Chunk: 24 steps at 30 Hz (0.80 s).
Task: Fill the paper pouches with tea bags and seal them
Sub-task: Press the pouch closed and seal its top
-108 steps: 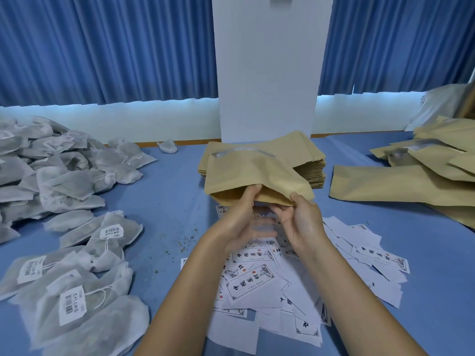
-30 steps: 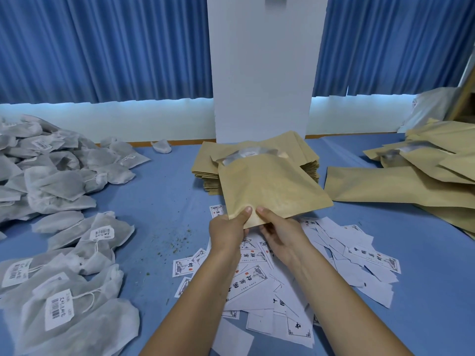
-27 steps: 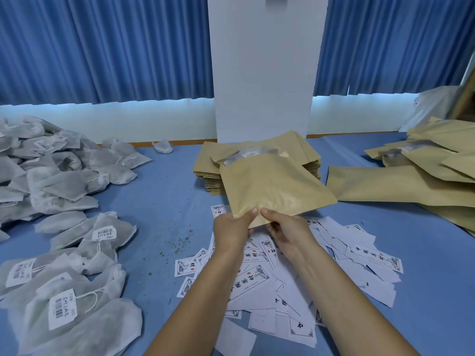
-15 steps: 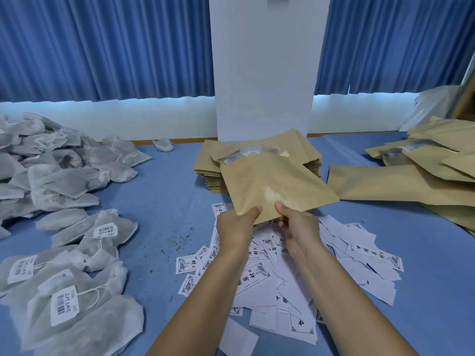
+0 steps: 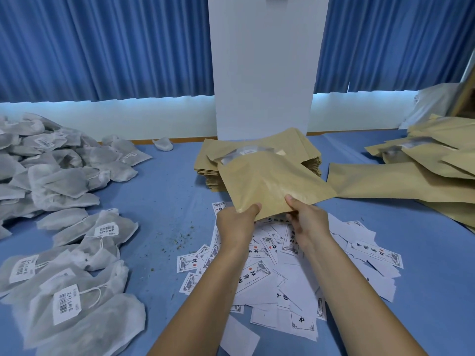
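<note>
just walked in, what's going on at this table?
A person holds one brown paper pouch by its near edge, left hand and right hand pinching it above a scatter of printed labels. A stack of pouches sits just behind it, loose tea bags are heaped on the left, more pouches lie to the right. Neither hand holds a tea bag.

Packing workroom: heaped tea bags (image 5: 64, 181), stacked pouches (image 5: 304, 150)

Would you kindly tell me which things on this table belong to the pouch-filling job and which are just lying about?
Job: held pouch, gripped by left hand and right hand; pouch stack; tea bags; pouch pile at right.
Lying about: printed slips; tea crumbs; blue curtains; white pillar.
</note>
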Each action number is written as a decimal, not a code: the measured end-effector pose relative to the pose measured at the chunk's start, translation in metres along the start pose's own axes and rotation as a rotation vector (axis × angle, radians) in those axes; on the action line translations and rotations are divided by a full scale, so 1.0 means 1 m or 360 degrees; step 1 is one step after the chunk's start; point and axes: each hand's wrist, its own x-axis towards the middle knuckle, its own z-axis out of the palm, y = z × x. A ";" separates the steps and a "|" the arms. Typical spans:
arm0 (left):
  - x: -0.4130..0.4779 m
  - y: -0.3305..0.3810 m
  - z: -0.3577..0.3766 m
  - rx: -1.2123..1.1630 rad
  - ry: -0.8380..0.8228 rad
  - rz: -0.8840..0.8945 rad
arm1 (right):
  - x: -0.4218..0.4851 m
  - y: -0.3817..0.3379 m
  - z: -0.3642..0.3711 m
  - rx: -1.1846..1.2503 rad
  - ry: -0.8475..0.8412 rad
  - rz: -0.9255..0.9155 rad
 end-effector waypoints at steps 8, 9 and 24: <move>-0.002 0.001 0.000 0.0004 -0.0005 0.0012 | 0.003 -0.007 -0.006 0.0069 0.0060 0.0022; -0.001 0.001 -0.001 0.0002 -0.0006 0.0011 | 0.003 -0.008 -0.007 0.0075 0.0041 0.0035; 0.003 0.002 -0.006 -0.0047 0.0034 0.0008 | 0.015 -0.008 -0.012 0.0273 0.0208 0.0009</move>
